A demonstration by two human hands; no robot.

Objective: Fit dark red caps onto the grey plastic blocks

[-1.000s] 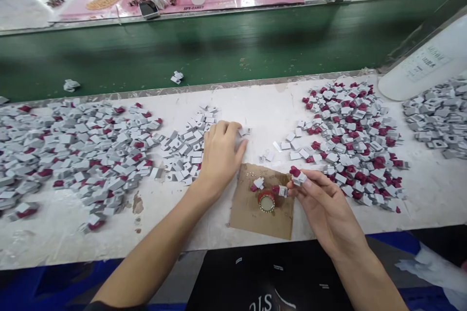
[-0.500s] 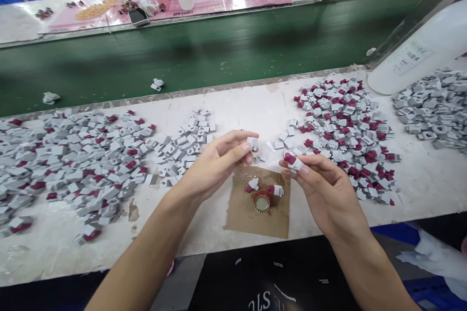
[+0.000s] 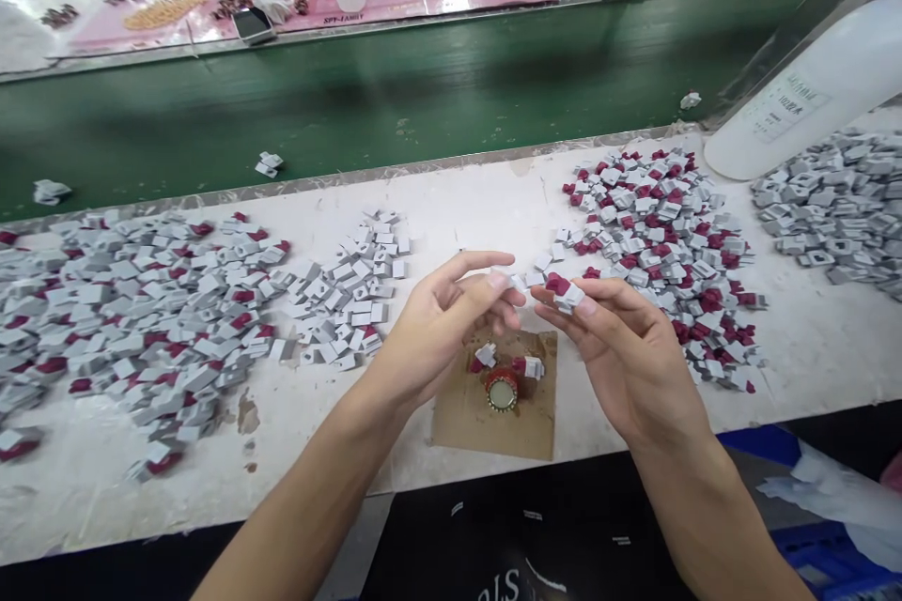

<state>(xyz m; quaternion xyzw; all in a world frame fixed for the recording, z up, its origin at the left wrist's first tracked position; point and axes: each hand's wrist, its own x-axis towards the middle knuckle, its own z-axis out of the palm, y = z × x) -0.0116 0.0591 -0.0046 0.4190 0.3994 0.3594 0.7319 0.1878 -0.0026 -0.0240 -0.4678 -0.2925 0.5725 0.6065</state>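
My left hand [image 3: 458, 324] pinches a small grey plastic piece [image 3: 502, 276] between thumb and index finger, mostly covered by the fingertips. Close by on the right, my right hand [image 3: 630, 357] grips a maroon-and-grey plastic piece [image 3: 567, 297] at its fingertips, maroon part toward the left hand. Below the hands lies a cardboard square [image 3: 461, 427]. On it sits a red bottle cap [image 3: 503, 392], its hollow side up and pale inside. Two other joined pieces, one grey and maroon [image 3: 485, 356] and one maroon and grey [image 3: 534, 367], rest near the cap.
Grey blocks, some with maroon parts, form a wide heap [image 3: 162, 300] at left and a smaller pile [image 3: 352, 291] beside it. Joined pieces [image 3: 655, 235] and grey parts [image 3: 838, 207] are heaped right, near a white bottle [image 3: 796, 103]. Behind runs a green belt [image 3: 423, 103]; a person works beyond.
My left hand has moved right, bringing its grey piece close to the piece in my right hand. Scraps on the green belt have shifted left. The camera view has shifted slightly.
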